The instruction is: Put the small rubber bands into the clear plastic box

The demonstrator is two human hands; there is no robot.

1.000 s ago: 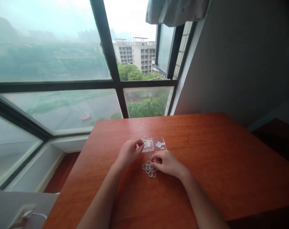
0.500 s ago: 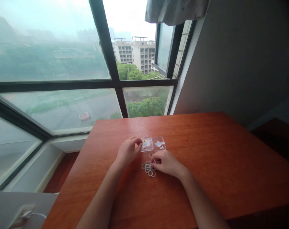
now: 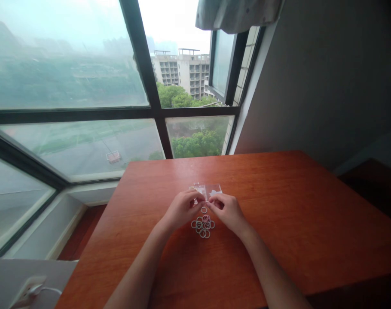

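My left hand (image 3: 187,207) and my right hand (image 3: 227,211) meet fingertip to fingertip over the table, both pinched. A small pale ring (image 3: 207,201), like a hair tie, spans their fingertips, partly hidden. Just below lies a single pale ring (image 3: 203,210). Nearer me is a loose cluster of several small rings (image 3: 203,234), mostly grey-green or whitish, with a pink ring (image 3: 206,219) among them. Behind the hands sits an opened clear plastic box (image 3: 200,189), its lid (image 3: 217,188) folded out to the right. The fingers cover the box's front part.
The reddish-brown wooden table (image 3: 279,206) stretches under my arms to a large window with dark frames (image 3: 86,115). A grey wall (image 3: 318,86) rises on the right. At lower left, a white plug (image 3: 36,289) sits in a wall socket.
My left hand has moved right from the box's left side. My right hand has lifted away from the ring cluster toward it, uncovering the pink ring. The fingertips now come together.
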